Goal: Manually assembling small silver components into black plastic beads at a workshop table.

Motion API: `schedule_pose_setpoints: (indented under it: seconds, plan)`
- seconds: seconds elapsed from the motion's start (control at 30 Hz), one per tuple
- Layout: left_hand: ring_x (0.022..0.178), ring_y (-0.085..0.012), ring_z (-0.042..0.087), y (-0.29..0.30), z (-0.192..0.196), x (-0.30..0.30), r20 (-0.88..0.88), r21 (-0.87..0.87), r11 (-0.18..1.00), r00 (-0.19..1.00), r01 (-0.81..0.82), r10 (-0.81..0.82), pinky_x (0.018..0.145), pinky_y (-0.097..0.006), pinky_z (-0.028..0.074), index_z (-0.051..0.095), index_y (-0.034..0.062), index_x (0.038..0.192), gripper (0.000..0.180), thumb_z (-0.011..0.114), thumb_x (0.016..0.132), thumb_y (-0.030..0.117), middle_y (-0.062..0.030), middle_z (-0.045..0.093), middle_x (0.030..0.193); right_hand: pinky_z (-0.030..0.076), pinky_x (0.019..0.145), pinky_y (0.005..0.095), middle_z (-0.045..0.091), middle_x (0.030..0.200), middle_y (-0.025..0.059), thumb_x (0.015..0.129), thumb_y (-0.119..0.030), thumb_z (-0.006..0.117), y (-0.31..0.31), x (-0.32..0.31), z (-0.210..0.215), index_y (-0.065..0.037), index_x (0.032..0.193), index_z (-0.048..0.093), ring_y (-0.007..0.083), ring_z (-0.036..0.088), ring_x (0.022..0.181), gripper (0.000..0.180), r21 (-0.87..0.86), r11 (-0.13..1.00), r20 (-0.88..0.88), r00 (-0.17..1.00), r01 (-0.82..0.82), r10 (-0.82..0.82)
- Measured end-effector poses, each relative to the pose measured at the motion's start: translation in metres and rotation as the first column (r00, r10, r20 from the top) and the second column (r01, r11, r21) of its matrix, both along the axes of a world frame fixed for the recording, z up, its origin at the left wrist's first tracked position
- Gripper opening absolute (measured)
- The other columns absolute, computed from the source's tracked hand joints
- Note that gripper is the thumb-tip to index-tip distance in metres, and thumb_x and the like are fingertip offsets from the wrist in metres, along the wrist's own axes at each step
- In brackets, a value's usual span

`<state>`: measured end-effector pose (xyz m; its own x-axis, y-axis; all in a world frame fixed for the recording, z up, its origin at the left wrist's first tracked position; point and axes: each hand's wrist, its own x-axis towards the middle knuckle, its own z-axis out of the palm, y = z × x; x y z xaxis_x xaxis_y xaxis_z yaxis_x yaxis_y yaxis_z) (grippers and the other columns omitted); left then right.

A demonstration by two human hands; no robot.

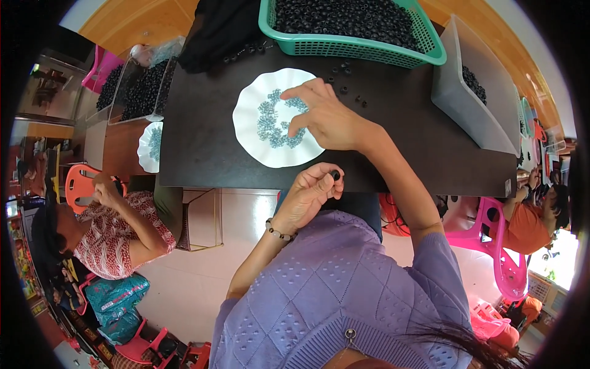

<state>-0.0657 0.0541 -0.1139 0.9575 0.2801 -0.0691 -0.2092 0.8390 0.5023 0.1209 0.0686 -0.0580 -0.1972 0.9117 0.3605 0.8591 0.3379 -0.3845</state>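
Note:
My left hand (312, 192) is just off the table's near edge, with its thumb and fingers closed on a small round black part (335, 175) that has a dark hollow on top. My right hand (335, 120) reaches over a white scalloped plate (246, 120), its thumb and index finger spread apart. Under and beside those fingertips lie many tiny clear bluish pieces (268, 120), heaped in a rough ring on the plate. I see nothing held in my right hand.
A green basket (356, 48) full of black parts stands at the table's far side. Loose black parts (344, 90) lie before it. At right is a translucent bin (473, 104); at left, a clear bin (144, 92) and a co-worker (117, 227).

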Motion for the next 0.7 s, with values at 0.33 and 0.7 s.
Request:
schedule_pose_setpoints:
  seconds: [0.33, 0.7]
  plan:
    - [0.087, -0.0162, 0.054, 0.003, -0.002, -0.002, -0.005, -0.004, 0.999, 0.999, 0.037, -0.037, 0.076, -0.03, 0.044, 0.056, 0.001, 0.113, 0.03, 0.061, 0.094, 0.023, -0.0067, 0.057, 0.096, 0.032, 0.099, 0.0427, 0.049, 0.134, 0.0067, 0.07, -0.001, 0.061, -0.001, -0.011, 0.005, -0.016, 0.087, 0.074, 0.032, 0.041, 0.114, 0.026, -0.055, 0.998, -0.116, 0.993, -0.043, 0.036]
    - [0.085, -0.0159, 0.054, 0.004, -0.002, -0.001, 0.02, 0.012, 0.999, 0.999, 0.046, -0.047, 0.075, -0.03, 0.044, 0.057, 0.0026, 0.114, 0.027, 0.059, 0.095, 0.021, -0.0072, 0.057, 0.098, 0.031, 0.098, 0.0408, 0.056, 0.126, 0.003, 0.073, -0.004, 0.064, 0.002, 0.005, 0.011, -0.016, 0.085, 0.072, 0.0293, 0.041, 0.112, 0.019, -0.026, 0.998, -0.097, 0.994, 0.051, -0.053]
